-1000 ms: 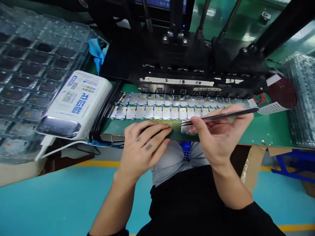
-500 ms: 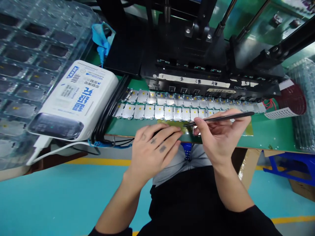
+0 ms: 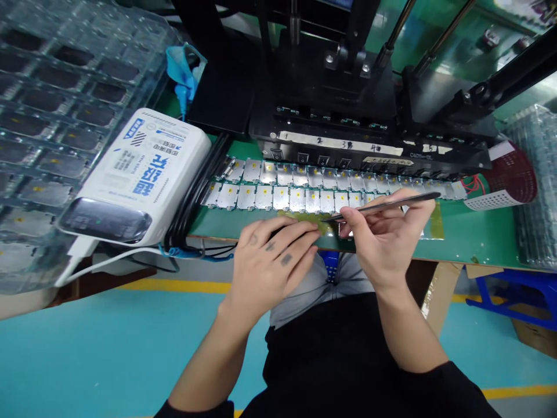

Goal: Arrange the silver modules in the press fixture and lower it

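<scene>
My right hand [image 3: 385, 241] is shut on a pair of slim black tweezers [image 3: 385, 204], with their tips at the near edge of the metal plates. My left hand [image 3: 274, 258] lies over an amber film strip [image 3: 304, 219], its fingers resting on the strip and its thumb hidden. The strip runs along the bench edge and passes under my right hand. Two rows of small silver plates with yellow dots [image 3: 296, 198] lie just beyond both hands. A small shiny metal piece [image 3: 346, 230] shows between my right fingers.
A black fixture with numbered labels [image 3: 331, 148] stands behind the plates on a green bench mat [image 3: 474, 247]. A white power bank [image 3: 139, 174] with black cables lies left. Stacked clear trays [image 3: 65, 116] stand far left, and others [image 3: 533, 186] right.
The view has shifted, so the bench and fixture sit further right and slightly tilted. My hands stay close to the strip, and more of the amber strip shows right of my right hand.
</scene>
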